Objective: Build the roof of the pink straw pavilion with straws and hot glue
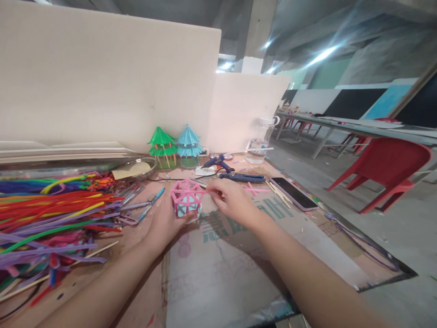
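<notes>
At the far left lies one big heap of many-coloured fuzzy craft stems (51, 209), too many to count. Behind it stand two small tiered pagoda models, one green (163, 146) and one light blue (189, 145). The left hand (167, 221) cups one pink hexagonal stem frame with a pale blue base (187, 197), held just above the cardboard-covered table (218, 264). The right hand (232, 200) pinches the frame's right edge with narrowed fingers. Further right lie one blue glue gun (217, 162) and one dark smartphone (294, 193).
</notes>
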Action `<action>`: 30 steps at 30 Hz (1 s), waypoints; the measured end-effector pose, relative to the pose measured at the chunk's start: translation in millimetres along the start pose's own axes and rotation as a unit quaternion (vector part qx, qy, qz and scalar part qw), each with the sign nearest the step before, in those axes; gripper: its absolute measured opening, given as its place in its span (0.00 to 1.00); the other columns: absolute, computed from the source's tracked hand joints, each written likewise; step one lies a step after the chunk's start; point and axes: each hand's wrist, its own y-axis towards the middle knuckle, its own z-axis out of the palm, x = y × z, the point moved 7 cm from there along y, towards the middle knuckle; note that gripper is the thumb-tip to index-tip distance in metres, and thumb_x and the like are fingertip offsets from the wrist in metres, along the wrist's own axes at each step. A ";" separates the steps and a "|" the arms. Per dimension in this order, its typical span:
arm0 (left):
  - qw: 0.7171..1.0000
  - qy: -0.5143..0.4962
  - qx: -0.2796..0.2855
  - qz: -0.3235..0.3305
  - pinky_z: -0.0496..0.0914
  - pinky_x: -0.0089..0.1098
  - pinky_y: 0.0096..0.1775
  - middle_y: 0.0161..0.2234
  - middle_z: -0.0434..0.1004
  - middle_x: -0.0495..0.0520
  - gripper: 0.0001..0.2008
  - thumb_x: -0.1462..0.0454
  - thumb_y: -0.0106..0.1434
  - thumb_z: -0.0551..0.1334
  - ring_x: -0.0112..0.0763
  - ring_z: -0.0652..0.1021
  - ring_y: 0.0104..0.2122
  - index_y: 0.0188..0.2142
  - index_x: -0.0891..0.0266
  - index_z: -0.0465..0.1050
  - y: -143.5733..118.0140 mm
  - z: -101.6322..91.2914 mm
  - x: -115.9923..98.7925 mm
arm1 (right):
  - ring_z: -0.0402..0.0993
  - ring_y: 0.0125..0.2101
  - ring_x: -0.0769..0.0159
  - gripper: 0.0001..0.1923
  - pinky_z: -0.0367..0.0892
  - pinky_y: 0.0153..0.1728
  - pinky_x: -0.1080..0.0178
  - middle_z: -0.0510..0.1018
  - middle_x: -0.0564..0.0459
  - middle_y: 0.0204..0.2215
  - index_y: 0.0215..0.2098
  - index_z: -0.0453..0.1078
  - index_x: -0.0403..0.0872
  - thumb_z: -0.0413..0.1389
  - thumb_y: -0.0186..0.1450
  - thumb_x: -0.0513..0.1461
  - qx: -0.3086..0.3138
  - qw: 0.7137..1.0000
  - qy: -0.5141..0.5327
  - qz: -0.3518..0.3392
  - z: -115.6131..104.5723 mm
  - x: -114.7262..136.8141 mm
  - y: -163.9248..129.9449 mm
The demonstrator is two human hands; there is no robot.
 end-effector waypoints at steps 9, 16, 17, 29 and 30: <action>1.000 -0.003 -0.006 0.012 0.67 0.50 0.55 0.52 0.73 0.64 0.32 0.57 0.54 0.69 0.52 0.74 0.53 0.56 0.63 0.63 -0.2 1.7 3.6 | 0.74 0.34 0.63 0.09 0.64 0.37 0.64 0.80 0.52 0.32 0.34 0.72 0.47 0.53 0.62 0.29 -0.011 1.000 0.005 -0.003 1.3 -1.6 -1.0; 1.000 -0.021 -0.007 0.005 0.67 0.49 0.55 0.51 0.74 0.62 0.30 0.57 0.54 0.69 0.49 0.74 0.53 0.54 0.61 0.64 1.0 0.5 2.7 | 0.74 0.34 0.63 0.08 0.64 0.36 0.63 0.80 0.51 0.32 0.34 0.73 0.47 0.54 0.62 0.30 0.005 1.000 0.003 0.006 5.0 -3.9 -0.6; 1.000 -0.023 -0.006 -0.001 0.68 0.48 0.54 0.51 0.74 0.61 0.30 0.58 0.53 0.69 0.49 0.74 0.53 0.53 0.61 0.64 1.6 0.4 3.0 | 0.74 0.34 0.62 0.09 0.65 0.37 0.62 0.81 0.51 0.32 0.35 0.73 0.47 0.54 0.62 0.30 0.007 1.000 0.003 0.010 5.7 -4.5 -1.0; 0.998 -0.058 -0.011 -0.020 0.69 0.47 0.55 0.51 0.75 0.60 0.31 0.62 0.51 0.70 0.47 0.76 0.52 0.53 0.60 0.64 2.9 4.1 10.8 | 0.75 0.43 0.56 0.09 0.68 0.47 0.54 0.81 0.44 0.41 0.43 0.72 0.46 0.51 0.67 0.37 -0.133 0.991 0.017 -0.021 -14.3 -1.6 -3.4; 0.998 -0.063 -0.021 -0.016 0.69 0.47 0.55 0.52 0.75 0.60 0.32 0.62 0.50 0.71 0.47 0.76 0.52 0.54 0.60 0.64 2.8 2.7 10.0 | 0.75 0.43 0.56 0.08 0.68 0.47 0.54 0.81 0.45 0.40 0.41 0.72 0.47 0.51 0.68 0.37 -0.144 0.989 0.022 -0.024 -16.6 0.0 -3.4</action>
